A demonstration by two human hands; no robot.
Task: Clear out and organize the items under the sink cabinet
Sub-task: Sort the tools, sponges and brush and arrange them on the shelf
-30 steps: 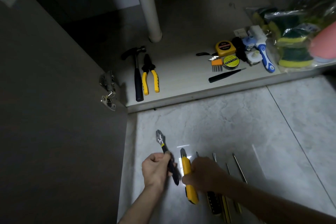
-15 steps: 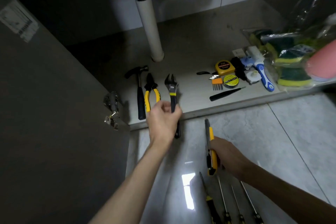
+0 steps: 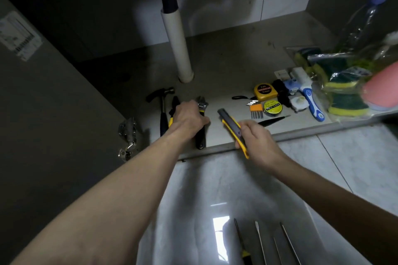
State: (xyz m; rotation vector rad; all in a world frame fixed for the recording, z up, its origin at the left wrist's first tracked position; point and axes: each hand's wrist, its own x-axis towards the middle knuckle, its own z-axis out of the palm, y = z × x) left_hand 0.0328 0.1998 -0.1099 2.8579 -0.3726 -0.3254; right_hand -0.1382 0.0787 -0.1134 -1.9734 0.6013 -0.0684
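Observation:
My left hand (image 3: pixel 187 117) grips a black adjustable wrench (image 3: pixel 200 135) that lies on the cabinet floor (image 3: pixel 228 66), just right of the yellow-handled pliers (image 3: pixel 174 103) and the black hammer (image 3: pixel 163 103). My right hand (image 3: pixel 256 135) is shut on a yellow-and-black utility knife (image 3: pixel 231 123), held tilted over the cabinet's front edge. Right of it lie a yellow tape measure (image 3: pixel 264 91), a roll of yellow-labelled tape (image 3: pixel 272 107), an orange hex key set (image 3: pixel 256 109), a black tweezer-like tool (image 3: pixel 273 119) and a blue-and-white tool (image 3: pixel 312 105).
A white drain pipe (image 3: pixel 178 49) stands at the cabinet's middle back. Bagged green-yellow sponges (image 3: pixel 342 92), a clear bottle (image 3: pixel 364 21) and a pink object (image 3: pixel 381 88) fill the right side. The open door (image 3: pixel 49 135) with its hinge (image 3: pixel 128 135) is left. Several screwdriver shafts (image 3: pixel 260 241) lie on the marble floor.
My left hand carried the wrench from the floor tile into the cabinet and laid it beside the pliers. My right hand lifted the utility knife forward to the cabinet edge.

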